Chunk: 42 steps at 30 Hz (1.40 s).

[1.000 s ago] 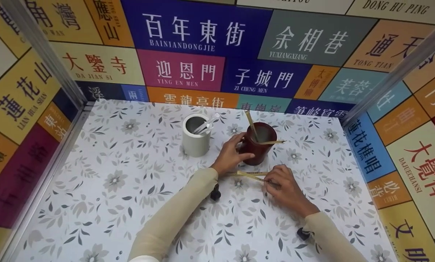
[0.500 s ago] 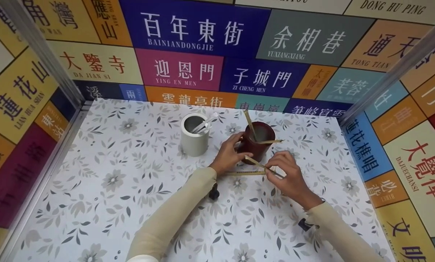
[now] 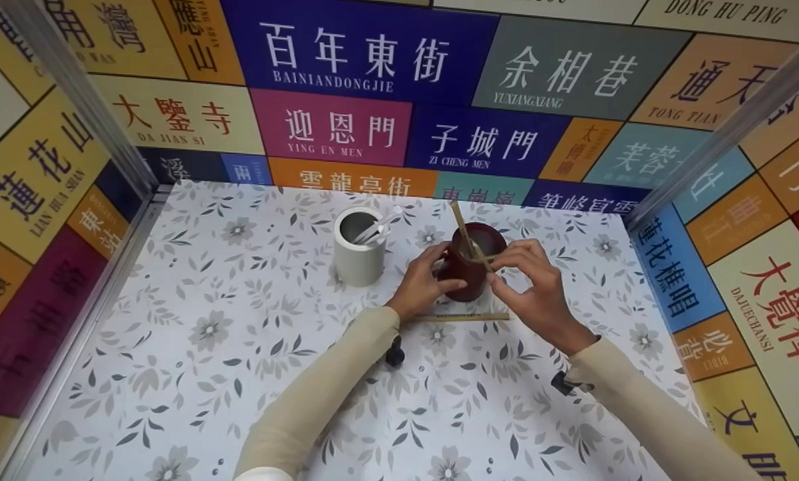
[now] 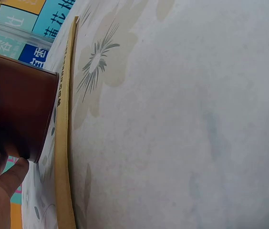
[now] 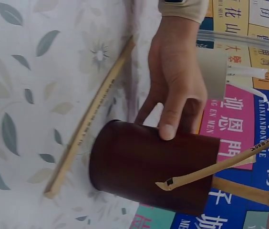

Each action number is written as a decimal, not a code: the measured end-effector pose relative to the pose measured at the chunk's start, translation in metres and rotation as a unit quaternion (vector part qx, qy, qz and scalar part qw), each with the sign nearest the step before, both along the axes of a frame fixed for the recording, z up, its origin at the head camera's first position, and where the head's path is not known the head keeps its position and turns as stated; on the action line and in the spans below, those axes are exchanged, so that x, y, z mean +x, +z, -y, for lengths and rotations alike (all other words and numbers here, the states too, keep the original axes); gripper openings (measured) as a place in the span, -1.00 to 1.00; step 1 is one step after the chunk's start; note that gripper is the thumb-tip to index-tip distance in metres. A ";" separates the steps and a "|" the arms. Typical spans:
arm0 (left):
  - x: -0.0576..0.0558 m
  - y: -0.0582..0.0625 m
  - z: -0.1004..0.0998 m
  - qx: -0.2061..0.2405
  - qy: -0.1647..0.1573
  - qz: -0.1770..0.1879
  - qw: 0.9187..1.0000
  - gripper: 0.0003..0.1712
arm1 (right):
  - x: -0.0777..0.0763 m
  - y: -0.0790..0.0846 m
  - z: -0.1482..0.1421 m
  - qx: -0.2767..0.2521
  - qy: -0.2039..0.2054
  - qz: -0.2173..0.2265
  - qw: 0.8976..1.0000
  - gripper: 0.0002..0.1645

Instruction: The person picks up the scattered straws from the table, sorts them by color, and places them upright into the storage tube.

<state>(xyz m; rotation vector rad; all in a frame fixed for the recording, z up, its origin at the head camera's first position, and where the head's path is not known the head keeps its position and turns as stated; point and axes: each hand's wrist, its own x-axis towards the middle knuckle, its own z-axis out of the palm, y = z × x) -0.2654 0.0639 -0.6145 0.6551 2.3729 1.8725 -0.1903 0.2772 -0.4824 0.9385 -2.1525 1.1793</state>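
Note:
A dark red cup stands on the table, and my left hand grips its left side, thumb on the front. My right hand pinches a slim tan printed paper packet over the cup's mouth. In the right wrist view the packet's flattened free end overlaps the cup's wall; whether it touches is unclear. Similar packets stick out of the cup. One more packet lies flat on the table in front of the cup, close below my left hand.
To the left stands a pale grey cup holding several white, clear-looking sticks. A white cloth with grey flowers covers the table. Colourful sign-printed walls enclose the back and both sides.
My right hand has lifted one packet off the table and carried it up and away from me to the red cup's mouth. My left hand has stayed on the cup.

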 end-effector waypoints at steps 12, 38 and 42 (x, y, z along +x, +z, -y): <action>0.001 0.002 -0.001 0.008 0.007 0.021 1.000 0.00 | -0.015 0.048 0.019 -0.119 -0.065 0.104 0.985 -0.88; -0.002 -0.002 -0.001 0.002 0.004 -0.008 1.000 -0.02 | -0.041 -0.025 -0.002 -0.231 -0.122 0.190 0.947 -0.85; -0.002 -0.002 -0.001 0.003 0.006 -0.008 1.000 -0.03 | -0.038 -0.038 -0.005 -0.230 -0.129 0.202 0.943 -0.82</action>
